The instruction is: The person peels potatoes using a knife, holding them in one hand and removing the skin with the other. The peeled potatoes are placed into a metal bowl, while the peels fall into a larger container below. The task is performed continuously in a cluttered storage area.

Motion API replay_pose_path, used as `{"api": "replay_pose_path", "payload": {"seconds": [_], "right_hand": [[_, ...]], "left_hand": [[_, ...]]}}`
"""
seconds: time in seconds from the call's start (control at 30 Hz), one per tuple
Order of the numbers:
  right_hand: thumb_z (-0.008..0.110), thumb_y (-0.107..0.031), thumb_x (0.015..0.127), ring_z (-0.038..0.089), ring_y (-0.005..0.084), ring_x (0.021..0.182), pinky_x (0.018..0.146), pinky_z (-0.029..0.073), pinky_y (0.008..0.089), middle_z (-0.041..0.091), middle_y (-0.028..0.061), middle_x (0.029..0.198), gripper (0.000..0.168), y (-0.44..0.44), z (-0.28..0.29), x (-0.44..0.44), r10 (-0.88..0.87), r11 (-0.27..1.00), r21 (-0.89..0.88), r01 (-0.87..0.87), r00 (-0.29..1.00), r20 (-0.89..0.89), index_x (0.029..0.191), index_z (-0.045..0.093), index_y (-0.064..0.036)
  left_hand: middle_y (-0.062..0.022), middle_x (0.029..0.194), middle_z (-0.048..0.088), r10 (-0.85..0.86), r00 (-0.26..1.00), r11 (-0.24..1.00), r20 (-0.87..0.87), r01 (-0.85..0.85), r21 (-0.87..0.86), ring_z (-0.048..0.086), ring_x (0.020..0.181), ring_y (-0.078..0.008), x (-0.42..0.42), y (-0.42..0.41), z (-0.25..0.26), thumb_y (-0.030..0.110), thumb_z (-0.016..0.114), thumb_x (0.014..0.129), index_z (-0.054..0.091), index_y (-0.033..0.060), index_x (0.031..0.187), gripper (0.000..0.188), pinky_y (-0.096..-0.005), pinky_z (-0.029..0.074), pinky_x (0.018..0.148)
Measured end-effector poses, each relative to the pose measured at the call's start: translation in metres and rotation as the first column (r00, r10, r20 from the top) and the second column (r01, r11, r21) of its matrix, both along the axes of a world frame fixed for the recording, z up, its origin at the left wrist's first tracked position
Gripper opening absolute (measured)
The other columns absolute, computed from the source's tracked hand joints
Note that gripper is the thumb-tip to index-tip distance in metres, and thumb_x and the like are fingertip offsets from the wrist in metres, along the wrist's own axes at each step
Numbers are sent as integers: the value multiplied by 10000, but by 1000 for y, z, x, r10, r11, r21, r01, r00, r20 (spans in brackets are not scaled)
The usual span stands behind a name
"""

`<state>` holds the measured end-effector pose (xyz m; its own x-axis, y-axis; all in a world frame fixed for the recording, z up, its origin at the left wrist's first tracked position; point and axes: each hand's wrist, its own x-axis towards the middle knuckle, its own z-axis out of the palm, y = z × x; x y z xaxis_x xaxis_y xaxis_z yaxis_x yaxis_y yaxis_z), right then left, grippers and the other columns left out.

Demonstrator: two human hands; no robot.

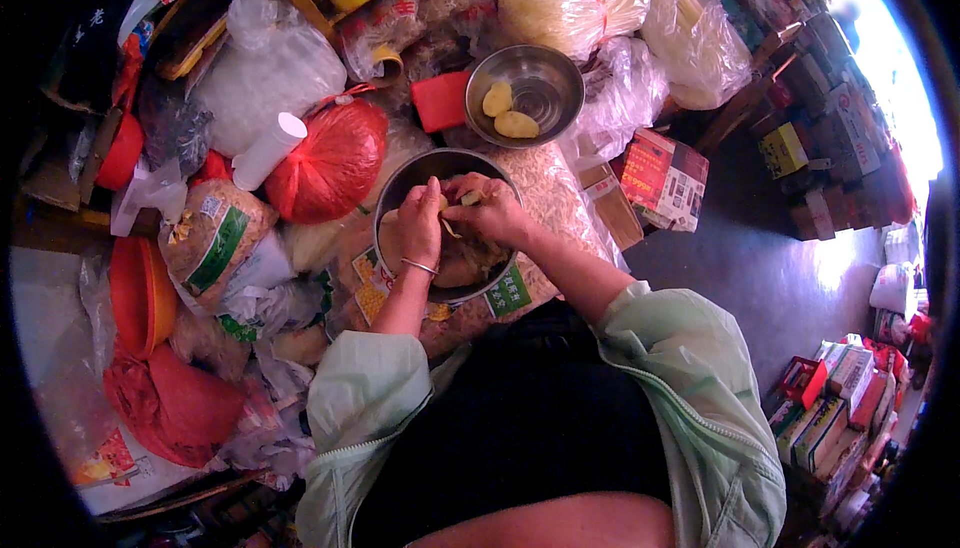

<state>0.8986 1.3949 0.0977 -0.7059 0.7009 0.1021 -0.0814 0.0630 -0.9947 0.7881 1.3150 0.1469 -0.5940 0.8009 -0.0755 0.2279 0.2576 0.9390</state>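
Observation:
A large metal bowl rests on a plastic sack of dried goods in front of me, and both hands are over it. My left hand, with a bangle at the wrist, holds a pale yellow potato, mostly hidden by the fingers. Against the potato, my right hand grips a small greenish object that I cannot make out clearly; a thin strip hangs below it. Whole potatoes and peelings lie in the bowl beneath. Just beyond, two peeled potatoes lie in a second metal bowl.
A tied red plastic bag and a white cylinder are at the left, near an orange-red basin. Bagged noodles lie behind the bowls. A red-and-white carton is at the right, beside the dark floor.

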Motion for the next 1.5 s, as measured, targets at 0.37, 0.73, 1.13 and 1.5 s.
{"api": "replay_pose_path", "payload": {"seconds": [0.37,0.73,1.13,1.5], "right_hand": [[667,-113,790,576,123,785,691,467,267,630,35,835,127,0,-20,-7,-81,995,-63,74,989,-122,874,619,-29],[665,-64,768,579,146,913,837,457,293,641,71,987,274,10,-2,8,-5,951,-310,-23,996,-88,1029,626,9],[672,-58,761,594,128,801,738,478,272,656,47,852,192,16,12,16,45,950,-309,-44,999,-4,944,657,0],[661,-55,782,594,162,888,798,464,287,648,66,909,158,6,-5,5,36,985,-160,-65,983,-177,928,635,-2]], "left_hand": [[-63,790,621,10,791,959,612,-181,218,593,692,-191,1,5,-13,346,550,879,605,47,852,305,-316,486,597],[-72,890,624,-119,546,966,830,-130,224,588,808,-176,-17,4,-34,370,496,911,612,10,927,378,-291,474,700],[-47,831,611,-195,502,979,843,45,200,584,746,-165,-17,-9,-19,174,591,825,628,29,885,162,-284,467,629],[-23,836,618,-70,796,991,601,-13,132,586,737,-136,-15,3,-29,355,521,891,625,62,902,311,-256,461,581]]}}
